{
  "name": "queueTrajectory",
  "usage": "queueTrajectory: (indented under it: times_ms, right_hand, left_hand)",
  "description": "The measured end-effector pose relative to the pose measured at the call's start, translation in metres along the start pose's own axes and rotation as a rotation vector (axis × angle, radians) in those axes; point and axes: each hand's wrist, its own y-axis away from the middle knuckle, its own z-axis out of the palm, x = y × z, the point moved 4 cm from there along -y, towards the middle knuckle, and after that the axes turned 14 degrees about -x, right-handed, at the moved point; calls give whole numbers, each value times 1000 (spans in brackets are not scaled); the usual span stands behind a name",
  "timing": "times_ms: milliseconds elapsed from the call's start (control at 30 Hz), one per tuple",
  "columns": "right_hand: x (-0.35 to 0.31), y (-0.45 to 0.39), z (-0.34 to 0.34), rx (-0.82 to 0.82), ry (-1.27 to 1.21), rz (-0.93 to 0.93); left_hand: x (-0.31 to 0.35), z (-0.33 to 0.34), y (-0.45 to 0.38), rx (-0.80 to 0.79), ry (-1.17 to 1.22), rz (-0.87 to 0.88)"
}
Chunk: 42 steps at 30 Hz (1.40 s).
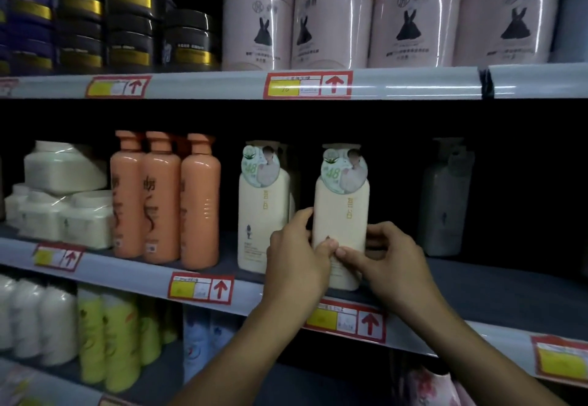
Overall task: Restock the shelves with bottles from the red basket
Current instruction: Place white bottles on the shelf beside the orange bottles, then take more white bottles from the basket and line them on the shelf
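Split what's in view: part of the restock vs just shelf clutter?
In the job: cream bottle held by left hand and right hand; middle shelf; matching cream bottle.
Bystanders: orange bottles, pink canisters, dark jars, grey bottle.

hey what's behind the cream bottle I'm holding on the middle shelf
Behind the held cream bottle only dark shelf space shows. Both hands, left hand and right hand, cover its lower part, so anything directly behind it stays hidden.

price tags (pixel 308 85): print blurred, unreadable
grey bottle (pixel 445 199): label lost in shadow
cream bottle (pixel 342 214): base hidden by hands
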Motion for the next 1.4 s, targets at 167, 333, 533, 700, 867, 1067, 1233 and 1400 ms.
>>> queueTrajectory:
  times_ms: [167,333,533,700,867,1067,1233,1400]
  right_hand:
    - [-2,2,6,50,1,-14]
    - [-5,10,8,28,-22,-13]
    - [-40,41,-21,155,210,-110]
    - [-66,98,-55,141,208,-224]
    - [5,214,-100,173,363,-231]
    - [158,349,-160,39,435,203]
    - [256,442,-176,-59,421,471]
    - [298,460,-135,-126,465,537]
  left_hand:
    - [-1,6,-7,16,18,-7]
    - [0,10,-4,-7,45,-24]
    - [42,-2,33,86,48,206]
    - [81,12,77,60,157,237]
    - [45,90,183,-137,256,213]
    - [-39,225,331,-603,186,-51]
    - [-55,295,387,-1009,34,-65]
    - [-79,326,394,-1128,-97,-115]
